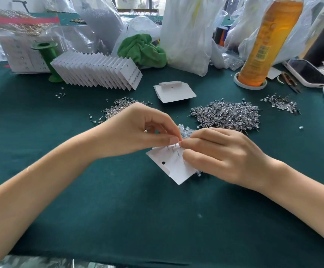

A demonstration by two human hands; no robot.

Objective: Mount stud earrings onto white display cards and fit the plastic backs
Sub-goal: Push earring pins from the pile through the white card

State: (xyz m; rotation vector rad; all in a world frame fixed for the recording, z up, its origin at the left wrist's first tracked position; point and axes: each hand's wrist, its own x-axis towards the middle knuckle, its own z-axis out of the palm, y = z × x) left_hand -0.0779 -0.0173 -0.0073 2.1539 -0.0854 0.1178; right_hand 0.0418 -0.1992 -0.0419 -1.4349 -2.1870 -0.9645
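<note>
A white display card lies back side up at the table's middle, with several stud posts standing out of it near its upper edge. My left hand pinches something small at the card's top corner, thumb against forefinger. My right hand meets it there, fingertips pinched at the same post while its lower fingers press on the card's right side. Which small part each pinch holds is hidden. A heap of clear plastic backs shows just behind the fingertips. Piles of stud earrings lie beyond.
A fanned row of filled cards leans at the back left by a green spool. A stack of blank cards, a green cloth, plastic bags, an orange bottle, a phone crowd the back and right.
</note>
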